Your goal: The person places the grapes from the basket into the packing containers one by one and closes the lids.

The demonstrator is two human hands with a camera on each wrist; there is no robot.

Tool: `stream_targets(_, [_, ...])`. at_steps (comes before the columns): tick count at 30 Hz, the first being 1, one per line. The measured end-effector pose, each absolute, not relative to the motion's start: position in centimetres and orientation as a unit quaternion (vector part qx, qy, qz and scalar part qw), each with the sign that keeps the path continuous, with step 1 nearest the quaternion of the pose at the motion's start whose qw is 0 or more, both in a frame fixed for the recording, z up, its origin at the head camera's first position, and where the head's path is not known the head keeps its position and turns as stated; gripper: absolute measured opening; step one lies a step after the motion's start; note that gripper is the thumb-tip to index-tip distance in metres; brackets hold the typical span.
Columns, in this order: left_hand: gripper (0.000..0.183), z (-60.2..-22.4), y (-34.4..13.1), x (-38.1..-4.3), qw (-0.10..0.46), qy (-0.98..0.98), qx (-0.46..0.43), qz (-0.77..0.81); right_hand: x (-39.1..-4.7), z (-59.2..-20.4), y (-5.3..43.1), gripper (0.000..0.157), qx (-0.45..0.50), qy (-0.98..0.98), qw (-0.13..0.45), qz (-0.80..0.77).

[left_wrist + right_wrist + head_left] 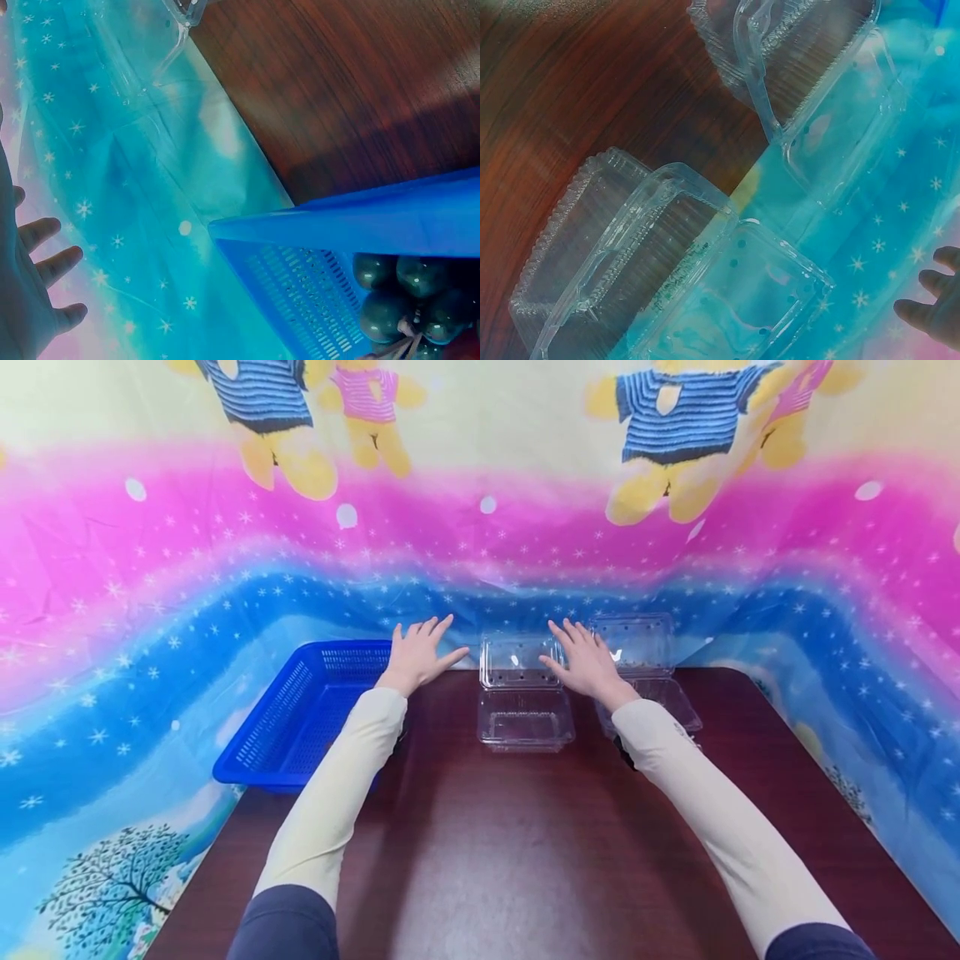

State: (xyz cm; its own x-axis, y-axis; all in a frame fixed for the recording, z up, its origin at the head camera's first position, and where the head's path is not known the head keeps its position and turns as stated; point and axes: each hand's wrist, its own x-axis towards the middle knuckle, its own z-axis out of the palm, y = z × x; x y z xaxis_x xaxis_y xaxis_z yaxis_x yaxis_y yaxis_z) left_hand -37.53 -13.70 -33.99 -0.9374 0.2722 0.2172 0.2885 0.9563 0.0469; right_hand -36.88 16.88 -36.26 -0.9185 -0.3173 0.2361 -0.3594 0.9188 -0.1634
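Observation:
My left hand [416,658] is held out above the right side of a blue plastic basket [258,727], fingers spread and nothing in it. Inside the basket, the left wrist view shows a cluster of dark, glossy round fruits [382,315] with a pale stem; my forearm hides most of it in the head view. My right hand [587,662] reaches forward, also spread and holding nothing, between two clear plastic clamshell boxes. The middle box [525,747] and the right box [637,647] both stand with lids raised; my right hand and sleeve partly cover the right one.
Both boxes and the basket stand toward the back of a dark brown wooden table [480,860]. Behind and beside it hangs a printed cloth [480,543] with bears and snowflakes. The table's rounded back corner lies just right of the right box.

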Motion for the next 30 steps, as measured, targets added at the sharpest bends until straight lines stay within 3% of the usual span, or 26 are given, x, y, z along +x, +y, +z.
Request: stream_targets(30, [0.08,-34.7,-16.4,-36.8,0.09,-0.984,-0.141,-0.055,-36.7,-38.1,17.5,0.072,0.175,-0.974,0.099,0.101])
